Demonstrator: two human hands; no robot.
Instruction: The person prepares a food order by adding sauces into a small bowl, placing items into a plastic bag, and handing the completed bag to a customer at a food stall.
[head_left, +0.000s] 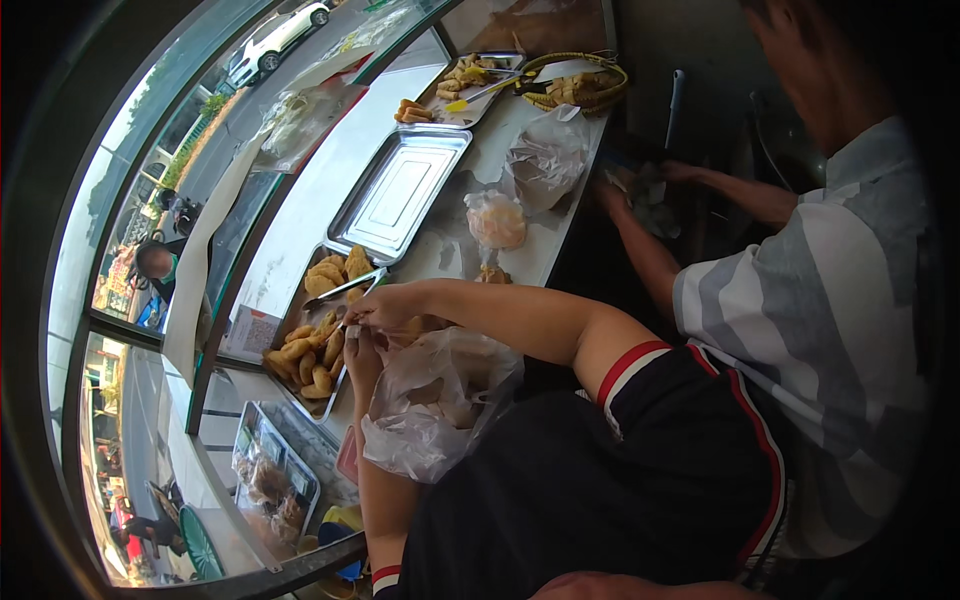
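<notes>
My right hand reaches in from the right, and my left hand comes up from below. Their bent fingers meet at the near edge of a metal tray of fried snacks. What they pinch is too small and hidden to tell. Metal tongs rest across this tray, beside flatter fried pieces. A thin translucent plastic bag with pale contents bulges between my forearms. Past my right forearm lie a small filled plastic bag and a larger crumpled plastic bag.
A bare metal tray lies beyond the snacks. Farther off are a tray of rolls with yellow-ended tongs and a woven basket. Glass panes enclose the left side. Another person works close on the right. Bagged food fills a tray at lower left.
</notes>
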